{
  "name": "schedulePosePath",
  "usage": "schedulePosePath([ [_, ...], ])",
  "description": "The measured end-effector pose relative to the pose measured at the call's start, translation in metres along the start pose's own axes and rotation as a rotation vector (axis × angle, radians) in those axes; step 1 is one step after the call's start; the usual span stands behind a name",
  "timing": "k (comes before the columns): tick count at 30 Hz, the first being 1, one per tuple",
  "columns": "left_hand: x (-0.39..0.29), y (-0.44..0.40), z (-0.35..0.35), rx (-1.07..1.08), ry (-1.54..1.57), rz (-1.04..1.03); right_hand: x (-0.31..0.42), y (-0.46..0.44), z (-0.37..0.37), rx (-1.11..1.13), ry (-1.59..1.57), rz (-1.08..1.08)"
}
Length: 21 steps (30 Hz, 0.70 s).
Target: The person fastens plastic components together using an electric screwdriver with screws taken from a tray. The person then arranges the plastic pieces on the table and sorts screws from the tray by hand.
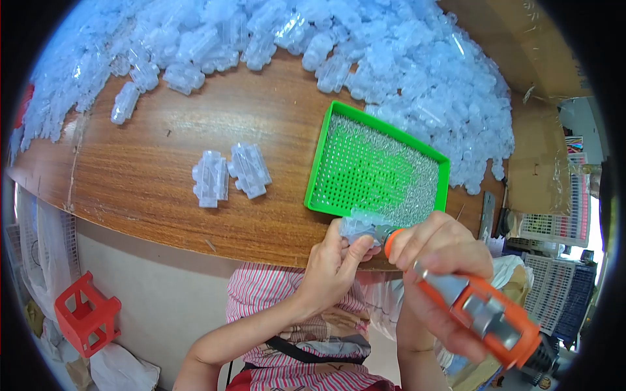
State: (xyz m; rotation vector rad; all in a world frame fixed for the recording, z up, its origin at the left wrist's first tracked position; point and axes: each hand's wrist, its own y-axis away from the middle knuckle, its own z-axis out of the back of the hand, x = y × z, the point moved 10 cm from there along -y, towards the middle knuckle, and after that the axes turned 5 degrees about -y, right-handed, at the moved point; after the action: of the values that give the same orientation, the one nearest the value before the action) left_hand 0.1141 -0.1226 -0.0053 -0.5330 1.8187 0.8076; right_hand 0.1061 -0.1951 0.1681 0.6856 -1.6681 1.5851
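Observation:
My left hand [336, 260] is closed round a clear plastic part [358, 225] at the table's front edge. In my right hand [443, 254] is an orange and grey power screwdriver [489, 316]; its tip end meets the clear part, though the exact contact point is hidden. Just beyond both hands lies a green tray [314, 166] with a perforated floor, holding many small silvery screws [417, 176]. To the left of the tray, two clear plastic parts [210, 179] rest side by side on the brown wooden table [143, 169].
A large heap of clear plastic parts [430, 85] covers the back of the table. Cardboard [538, 150] stands at the right. A red plastic stool [88, 313] is on the floor at lower left. Stacked crates [554, 287] stand at the right.

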Motion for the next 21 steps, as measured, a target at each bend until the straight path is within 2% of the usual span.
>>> schedulePosePath([
  [3,0.015,0.002,-0.006,0.025,0.301,0.049,0.000,-0.005,0.024,-0.269,-0.264,-0.090],
  [4,0.012,0.005,-0.006,0.081,0.322,0.121,0.005,-0.009,0.034,-0.366,-0.305,-0.091],
  [7,-0.025,0.021,0.017,0.169,0.183,0.168,0.018,-0.012,0.068,-0.500,-0.254,-0.117],
  [8,-0.050,0.021,0.041,0.117,-0.089,0.084,0.017,-0.009,0.077,-0.540,-0.213,-0.117],
  [9,-0.074,0.015,0.066,-0.001,-0.417,-0.313,0.016,-0.004,0.085,-0.581,-0.170,-0.121],
  [14,-0.125,-0.022,0.137,-0.184,-0.889,-0.105,0.007,0.017,0.103,-0.651,-0.069,-0.133],
  [17,-0.129,-0.039,0.124,-0.128,-1.374,-0.146,0.012,0.019,0.101,-0.640,-0.012,-0.103],
  [21,-0.129,-0.045,0.116,-0.117,-1.556,-0.089,0.016,0.020,0.102,-0.634,-0.013,-0.104],
])
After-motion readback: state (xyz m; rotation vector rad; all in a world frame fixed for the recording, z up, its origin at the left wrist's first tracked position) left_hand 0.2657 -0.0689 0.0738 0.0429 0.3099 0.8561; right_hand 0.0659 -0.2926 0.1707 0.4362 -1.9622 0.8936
